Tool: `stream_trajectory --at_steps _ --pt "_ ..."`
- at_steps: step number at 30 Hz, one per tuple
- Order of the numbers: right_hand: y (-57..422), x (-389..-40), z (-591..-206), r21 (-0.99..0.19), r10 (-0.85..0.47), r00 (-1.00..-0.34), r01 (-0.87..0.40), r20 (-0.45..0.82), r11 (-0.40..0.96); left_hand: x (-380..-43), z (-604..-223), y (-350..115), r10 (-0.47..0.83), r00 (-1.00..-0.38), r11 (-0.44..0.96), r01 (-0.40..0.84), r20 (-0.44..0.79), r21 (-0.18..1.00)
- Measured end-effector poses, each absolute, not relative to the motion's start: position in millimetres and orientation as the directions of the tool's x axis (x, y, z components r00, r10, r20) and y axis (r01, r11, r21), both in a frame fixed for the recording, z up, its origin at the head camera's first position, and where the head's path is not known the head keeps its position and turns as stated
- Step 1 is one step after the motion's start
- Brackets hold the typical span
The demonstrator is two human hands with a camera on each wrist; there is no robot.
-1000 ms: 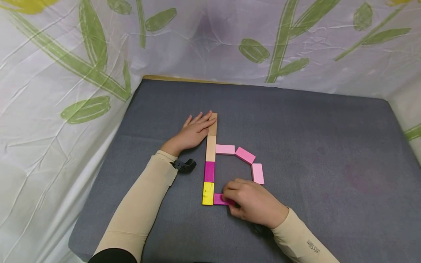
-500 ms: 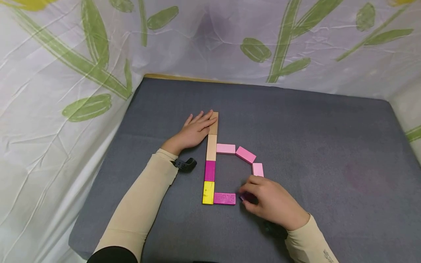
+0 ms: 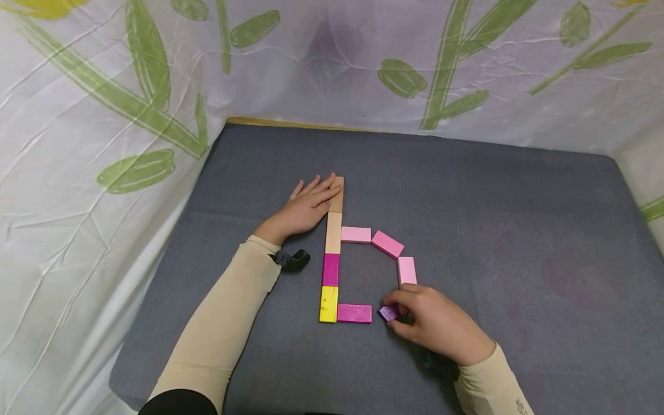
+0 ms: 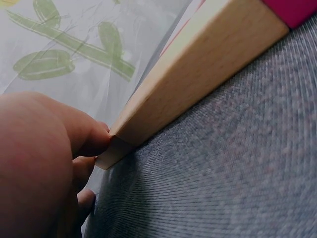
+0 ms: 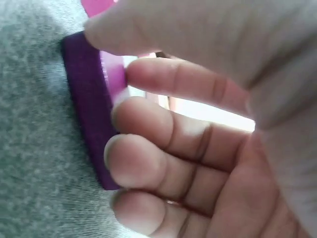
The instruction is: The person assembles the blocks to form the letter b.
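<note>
My right hand (image 3: 438,325) pinches a purple block (image 3: 388,313) between thumb and fingers, low over the cloth. In the right wrist view the block's dark purple side (image 5: 89,109) faces the camera. Just left of it lies a magenta block (image 3: 354,313), a small gap between them. My left hand (image 3: 301,212) lies with fingers spread, fingertips on the top wooden block (image 3: 338,203) of an upright column. Below that come another wooden block (image 3: 334,233), a magenta-topped block (image 3: 330,270) and a yellow block (image 3: 328,304).
A pink block (image 3: 355,235), a tilted pink block (image 3: 387,244) and a third pink block (image 3: 407,270) curve rightward from the column. Grey cloth covers the table (image 3: 519,230). A white curtain (image 3: 332,69) with green leaf drawings hangs behind and at the left.
My right hand has left the lower magenta block and moved right, where it now holds the purple block, turned slightly into view. My left hand has stayed on the top wooden block.
</note>
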State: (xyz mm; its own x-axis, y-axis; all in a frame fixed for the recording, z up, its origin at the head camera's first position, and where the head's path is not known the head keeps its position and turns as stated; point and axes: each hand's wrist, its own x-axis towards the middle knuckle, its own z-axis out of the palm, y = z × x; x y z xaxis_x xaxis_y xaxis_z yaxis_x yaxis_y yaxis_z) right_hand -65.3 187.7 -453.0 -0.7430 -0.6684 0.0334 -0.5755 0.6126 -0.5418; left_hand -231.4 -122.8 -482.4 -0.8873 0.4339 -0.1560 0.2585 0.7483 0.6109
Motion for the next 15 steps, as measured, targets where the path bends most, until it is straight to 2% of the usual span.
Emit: stream_trajectory --at_steps 15 --pt "187.7 -66.2 -459.3 -0.572 -0.668 -0.743 -0.562 0.033 0.597 -233.0 -484.2 -121.7 0.428 -0.889 0.753 0.251 -0.163 0.609"
